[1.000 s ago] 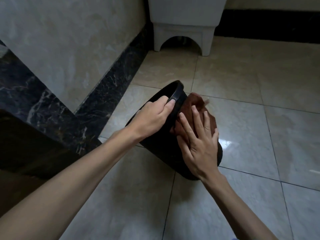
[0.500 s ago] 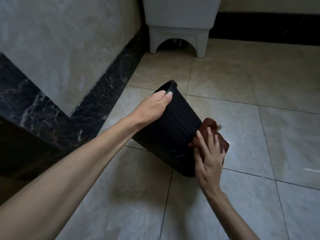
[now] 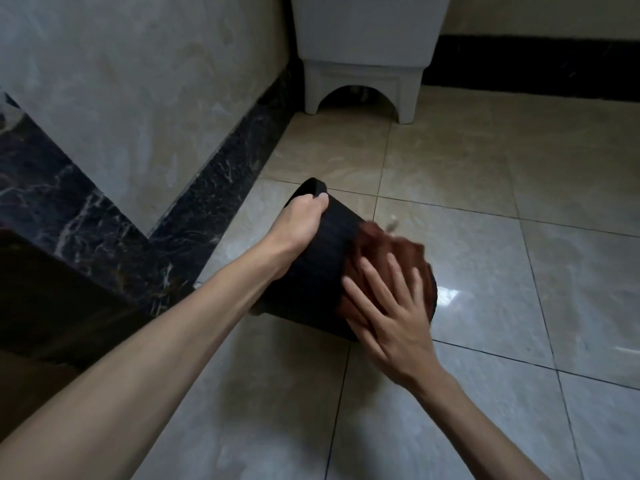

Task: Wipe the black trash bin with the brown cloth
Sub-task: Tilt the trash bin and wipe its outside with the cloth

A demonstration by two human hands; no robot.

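The black trash bin [image 3: 320,271] is tilted over the tiled floor, its rim pointing away to the upper left and its base toward me. My left hand [image 3: 301,220] grips the rim. The brown cloth [image 3: 375,244] lies against the bin's ribbed side near the base. My right hand [image 3: 391,306] lies flat on the cloth with fingers spread, pressing it to the bin. The hand and cloth are motion-blurred. The bin's inside is hidden.
A marble wall with a dark veined skirting [image 3: 221,178] runs along the left. A white plastic stool or tub base [image 3: 360,74] stands at the back against the wall. Glossy beige floor tiles [image 3: 519,254] spread to the right and front.
My right hand with the cloth slid from the bin's lower right edge up onto its side. The left hand keeps its grip on the rim; the bin stays tilted.
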